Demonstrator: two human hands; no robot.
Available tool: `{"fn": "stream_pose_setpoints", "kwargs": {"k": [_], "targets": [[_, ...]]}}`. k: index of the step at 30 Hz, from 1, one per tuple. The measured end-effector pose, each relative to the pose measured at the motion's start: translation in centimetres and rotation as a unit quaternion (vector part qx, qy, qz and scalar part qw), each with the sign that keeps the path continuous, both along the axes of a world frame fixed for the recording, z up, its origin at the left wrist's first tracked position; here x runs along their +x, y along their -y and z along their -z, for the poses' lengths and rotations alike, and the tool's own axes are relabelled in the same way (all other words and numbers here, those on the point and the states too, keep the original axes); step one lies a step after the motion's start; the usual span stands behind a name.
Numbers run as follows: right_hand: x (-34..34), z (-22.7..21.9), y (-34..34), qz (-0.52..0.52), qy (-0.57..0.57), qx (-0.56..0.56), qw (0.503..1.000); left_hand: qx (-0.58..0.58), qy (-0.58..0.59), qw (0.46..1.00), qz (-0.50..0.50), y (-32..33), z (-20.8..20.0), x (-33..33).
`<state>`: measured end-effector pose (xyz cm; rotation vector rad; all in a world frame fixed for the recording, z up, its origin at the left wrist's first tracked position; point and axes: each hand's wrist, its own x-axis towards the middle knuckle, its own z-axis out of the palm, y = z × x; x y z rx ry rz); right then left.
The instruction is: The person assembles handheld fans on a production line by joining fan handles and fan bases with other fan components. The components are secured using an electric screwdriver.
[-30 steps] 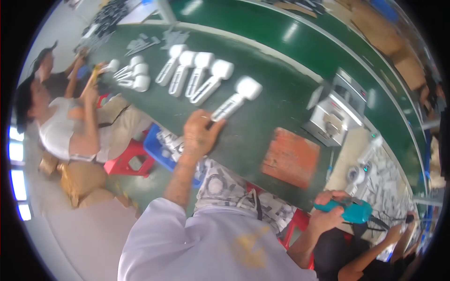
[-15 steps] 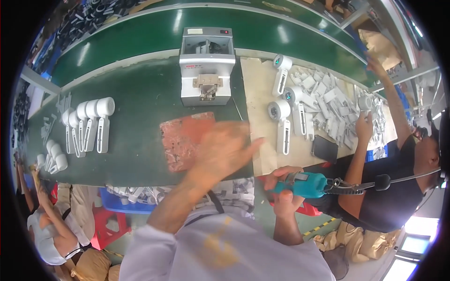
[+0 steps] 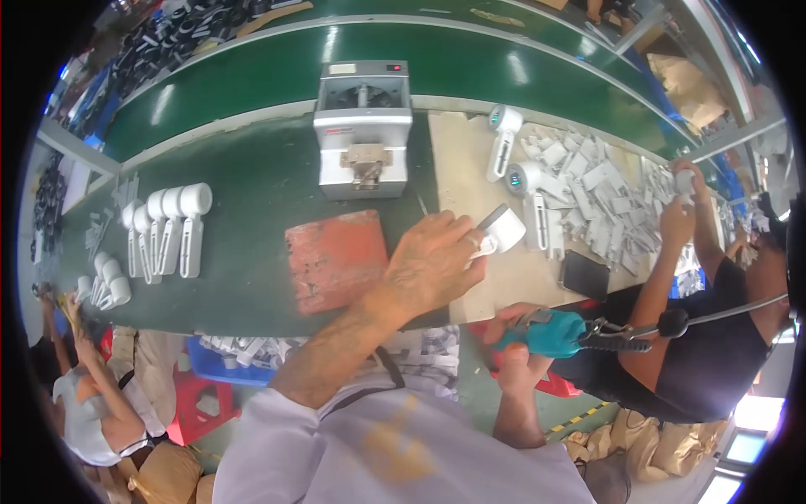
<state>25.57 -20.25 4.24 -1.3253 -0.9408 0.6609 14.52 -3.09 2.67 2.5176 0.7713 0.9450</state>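
Half a second on, the left hand (image 3: 437, 265) had shifted a little rightward, and the white device (image 3: 504, 228) nearest it, which earlier lay on the beige sheet (image 3: 460, 181), was now in its grasp. Its fingers were bent close together around the handle, which they mostly hid, while the round head stuck out over the sheet; whether it touched the sheet could not be told. Low on the right, the right hand (image 3: 519, 357) had its fingers curled around a teal handheld tool (image 3: 558, 333) with a cable behind it. Two more white devices (image 3: 524, 179) lay on the sheet beside a heap of pale parts (image 3: 600, 189), with a dark flat object (image 3: 583, 275) nearer the front. Left of the left hand lay a red slab (image 3: 337, 260), and behind that stood a grey machine (image 3: 363, 134).
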Motion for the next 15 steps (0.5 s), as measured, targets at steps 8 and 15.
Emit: {"fn": "stream_pose_setpoints", "kwargs": {"k": [8,15], "targets": [[-1.7,-0.8,-6.5,-0.105,-0.104,0.072,0.986,-0.063,0.024,0.996,-0.051,-1.4,2.1,-13.0],[-6.1,-3.0,-19.5,-0.122,-0.114,0.188,0.968,-0.087,0.015,0.996,-0.013,-3.4,2.6,-14.3]]}}
